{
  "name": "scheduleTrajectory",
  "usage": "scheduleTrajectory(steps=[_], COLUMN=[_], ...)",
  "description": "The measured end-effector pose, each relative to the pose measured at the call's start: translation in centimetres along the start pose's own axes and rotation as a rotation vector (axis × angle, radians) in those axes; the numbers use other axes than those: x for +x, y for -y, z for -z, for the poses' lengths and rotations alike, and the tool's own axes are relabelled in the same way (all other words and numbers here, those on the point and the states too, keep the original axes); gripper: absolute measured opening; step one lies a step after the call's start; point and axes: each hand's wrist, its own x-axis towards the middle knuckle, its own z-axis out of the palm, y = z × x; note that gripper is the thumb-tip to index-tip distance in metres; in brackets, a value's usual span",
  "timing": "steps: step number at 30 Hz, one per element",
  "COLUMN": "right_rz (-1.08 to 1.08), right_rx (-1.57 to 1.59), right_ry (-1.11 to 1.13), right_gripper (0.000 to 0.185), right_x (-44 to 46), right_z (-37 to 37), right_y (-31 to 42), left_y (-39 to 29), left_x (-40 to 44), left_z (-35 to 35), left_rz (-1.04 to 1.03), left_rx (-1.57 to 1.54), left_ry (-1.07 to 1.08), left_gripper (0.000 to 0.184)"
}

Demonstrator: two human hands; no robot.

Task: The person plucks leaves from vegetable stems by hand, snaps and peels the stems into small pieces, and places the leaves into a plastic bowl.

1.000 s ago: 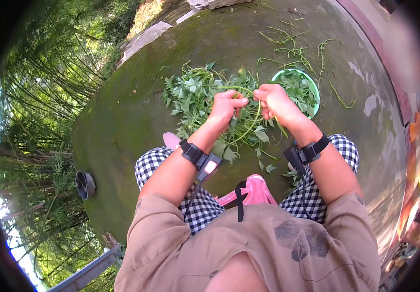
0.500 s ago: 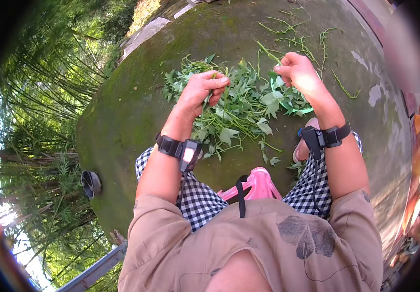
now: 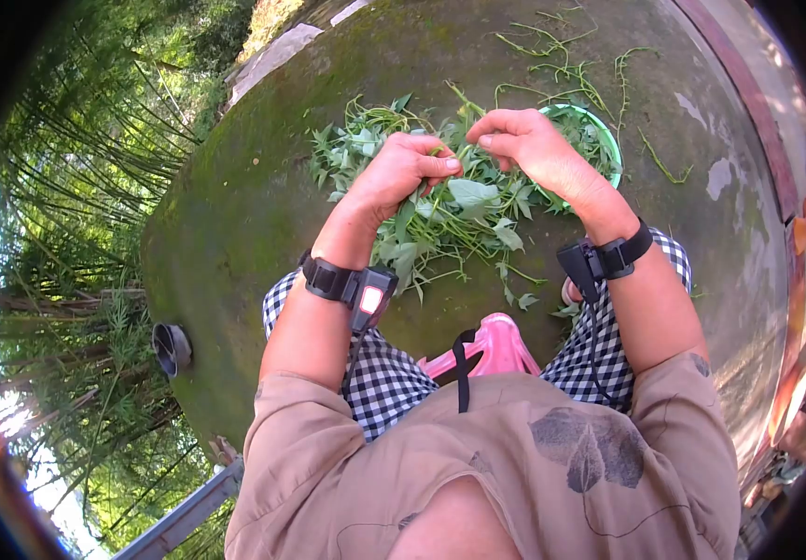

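Observation:
My left hand (image 3: pixel 412 170) is closed, thumb and fingers pinched round a leafy green stem, above the pile of leafy stems (image 3: pixel 445 233) on the ground. Close to its right, my right hand (image 3: pixel 529 149) has thumb and forefinger drawn together near the left fingertips; what they pinch is too small to make out. Lobed leaves hang below both hands. Behind my right wrist stands a round green basket (image 3: pixel 618 154) with leaves in it, partly covered by the hand.
Loose thin green stems (image 3: pixel 576 79) lie on the mossy concrete ground (image 3: pixel 244 215) beyond the basket. Between my knees is a pink plastic piece (image 3: pixel 499 345). A dark pot (image 3: pixel 172 349) sits at the left edge, with bamboo (image 3: pixel 95 187) beyond.
My right hand has come down and left from above the basket, close to my left hand. More of the basket's rim shows now. The left hand has shifted slightly right.

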Motion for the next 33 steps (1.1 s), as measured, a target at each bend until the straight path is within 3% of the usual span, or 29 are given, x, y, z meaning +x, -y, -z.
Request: scheduleTrajectory(steps=[7,10,15,21,26,29,32,33], right_rz=[-0.075,-0.084,-0.109,0.043,0.158,0.013,-0.339,-0.328], right_rx=[-0.029,-0.019,-0.092,-0.629,-0.829,-0.502,0.266,0.336], right_ry=[0.016,-0.005,0.018,-0.062,-0.223,-0.169,-0.034,-0.084], right_gripper=[0.014,0.014,0.012,0.023,0.022,0.019,0.014,0.011], right_x=[0.3,0.4,0.0,-0.7,-1.0,-0.5,-0.1,-0.3], right_z=[-0.7,-0.9,-1.1,-2.0,-4.2,-3.6,-2.4,-2.9], right_y=[-0.8,-1.3,-1.0,-0.7,-2.4,-3.6,-2.7,-2.3], left_y=[0.8,2.3,2.9,3.8,5.4,5.3,5.6,5.6], left_x=[0.3,1.0,1.0,1.2,1.6,1.1,1.1,1.1], left_z=[-0.9,-1.8,-2.0,-2.7,-4.4,-4.5,-4.3,-4.4], left_rz=[-0.001,-0.160,-0.196,-0.378,-0.555,-0.534,-0.585,-0.598], left_rx=[0.054,0.009,0.172,0.568,0.719,0.680,0.559,0.514], left_ry=[-0.070,-0.133,-0.219,-0.302,-0.380,-0.412,-0.445,-0.442], left_gripper=[0.011,0.011,0.013,0.017,0.010,0.013,0.016,0.016])
